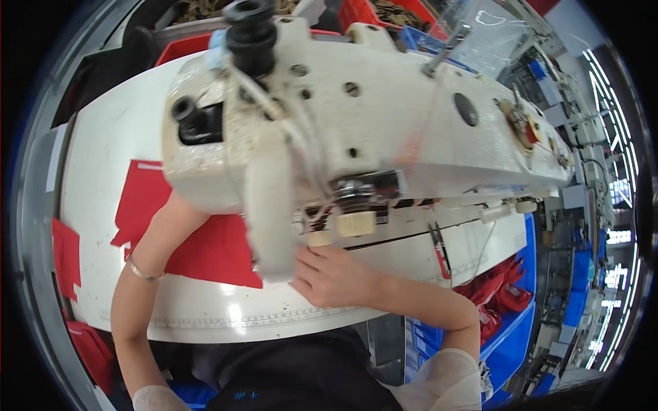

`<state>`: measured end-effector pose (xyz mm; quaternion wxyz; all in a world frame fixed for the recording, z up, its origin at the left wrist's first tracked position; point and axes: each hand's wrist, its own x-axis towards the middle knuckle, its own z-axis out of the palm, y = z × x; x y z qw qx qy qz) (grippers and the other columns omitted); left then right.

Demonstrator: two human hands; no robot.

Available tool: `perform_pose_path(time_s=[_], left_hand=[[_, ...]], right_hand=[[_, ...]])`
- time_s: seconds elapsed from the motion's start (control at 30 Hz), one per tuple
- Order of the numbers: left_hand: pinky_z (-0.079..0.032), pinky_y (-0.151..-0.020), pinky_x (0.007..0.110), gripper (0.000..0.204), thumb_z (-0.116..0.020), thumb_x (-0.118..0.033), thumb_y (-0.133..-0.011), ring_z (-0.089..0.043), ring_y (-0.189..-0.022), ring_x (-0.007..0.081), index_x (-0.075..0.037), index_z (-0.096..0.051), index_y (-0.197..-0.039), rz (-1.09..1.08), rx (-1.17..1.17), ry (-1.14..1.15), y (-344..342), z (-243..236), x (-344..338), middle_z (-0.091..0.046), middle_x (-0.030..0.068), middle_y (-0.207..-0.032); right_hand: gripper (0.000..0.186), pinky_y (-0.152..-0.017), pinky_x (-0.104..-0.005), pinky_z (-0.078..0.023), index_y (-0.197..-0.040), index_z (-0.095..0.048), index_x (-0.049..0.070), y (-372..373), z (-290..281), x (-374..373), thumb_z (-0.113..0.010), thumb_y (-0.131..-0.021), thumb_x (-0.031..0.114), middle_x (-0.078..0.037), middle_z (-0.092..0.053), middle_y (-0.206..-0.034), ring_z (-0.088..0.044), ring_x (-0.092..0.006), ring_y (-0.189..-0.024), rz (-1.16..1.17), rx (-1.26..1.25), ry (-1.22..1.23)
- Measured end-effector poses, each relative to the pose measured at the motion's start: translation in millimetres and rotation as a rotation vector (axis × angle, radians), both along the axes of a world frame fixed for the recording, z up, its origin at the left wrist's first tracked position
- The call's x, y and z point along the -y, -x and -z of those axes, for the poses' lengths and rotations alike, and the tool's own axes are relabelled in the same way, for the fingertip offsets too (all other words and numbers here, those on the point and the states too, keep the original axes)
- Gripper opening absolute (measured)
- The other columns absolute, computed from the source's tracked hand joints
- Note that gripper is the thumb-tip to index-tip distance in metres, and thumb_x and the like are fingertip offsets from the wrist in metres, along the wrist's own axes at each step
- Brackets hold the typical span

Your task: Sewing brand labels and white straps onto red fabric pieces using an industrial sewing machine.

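Note:
A white industrial sewing machine (363,116) fills the upper middle. My left hand (179,214) reaches in beneath the machine's head at the left, over red fabric (209,260) lying on the white table (116,123); its fingers are hidden. My right hand (329,277) is beside the needle area, just right of the white front housing, with its fingers curled; what they hold, if anything, is hidden. Red-handled scissors (442,257) lie on the table to the right.
More red pieces (66,257) lie at the far left. A blue bin (517,322) with red fabric stands below the table's right side. Red bins (349,12) with brown items stand behind the machine. Rows of workstations run off to the right.

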<state>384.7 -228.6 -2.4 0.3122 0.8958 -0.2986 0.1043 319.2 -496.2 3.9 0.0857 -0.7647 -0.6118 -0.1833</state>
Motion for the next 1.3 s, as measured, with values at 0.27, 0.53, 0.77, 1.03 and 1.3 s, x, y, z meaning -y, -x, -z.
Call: perform_pose_path(time_s=[0.27,0.53,0.77,1.03,1.3], left_hand=[[-0.037,-0.098,0.042,0.033,-0.06,0.004,-0.077,-0.046,-0.115,0.0369,-0.001,-0.06,-0.109,-0.355,-0.035,-0.065,85.3,-39.9,14.8,-0.055,0.0149,-0.118],[-0.043,-0.09,0.038,0.021,-0.061,0.005,-0.076,-0.053,-0.106,0.0309,-0.001,-0.064,-0.095,-0.191,-0.268,0.172,159.1,-45.5,43.9,-0.062,0.0115,-0.107],[-0.046,-0.086,0.034,0.015,-0.061,0.002,-0.08,-0.057,-0.099,0.0253,-0.001,-0.068,-0.094,-0.052,-0.517,0.505,168.8,-33.0,69.8,-0.066,0.0099,-0.101],[-0.045,-0.092,0.034,0.033,-0.04,-0.016,-0.1,-0.056,-0.106,0.0209,0.007,-0.056,-0.116,0.047,-0.99,1.011,170.0,-14.8,90.6,-0.063,0.0136,-0.113],[-0.049,-0.07,0.031,0.025,-0.039,-0.019,-0.101,-0.06,-0.076,0.0179,0.002,-0.048,-0.111,-0.057,-1.061,1.663,172.7,0.9,86.8,-0.063,0.0132,-0.098]], right_hand=[[0.037,-0.061,-0.0321,-0.053,-0.105,-0.062,0.001,-22.0,-25.0,120.1,-0.06,-0.068,0.005,-0.008,-0.063,-0.103,-0.064,-0.0182,-0.078,0.718,-0.126,-0.143],[0.015,-0.058,-0.0314,-0.052,-0.093,-0.066,0.003,-33.6,0.3,137.9,-0.064,-0.078,0.003,-0.009,-0.066,-0.098,-0.064,-0.0248,-0.067,0.684,-0.184,-0.108],[0.01,-0.056,-0.0286,-0.051,-0.085,-0.067,-0.003,-28.2,-6.7,129.2,-0.067,-0.079,0.004,-0.012,-0.069,-0.091,-0.065,-0.0212,-0.064,0.823,-0.546,-0.403],[0.019,-0.052,-0.0302,-0.05,-0.097,-0.065,-0.001,32.3,-12.2,66.9,-0.063,-0.078,0.002,-0.014,-0.067,-0.095,-0.063,-0.0234,-0.06,0.634,-0.198,-0.64],[0.03,-0.062,-0.0283,-0.053,-0.101,-0.063,-0.001,19.2,-7.3,62.1,-0.063,-0.072,0.005,-0.011,-0.063,-0.112,-0.063,-0.0195,-0.073,0.432,-0.152,-0.409]])
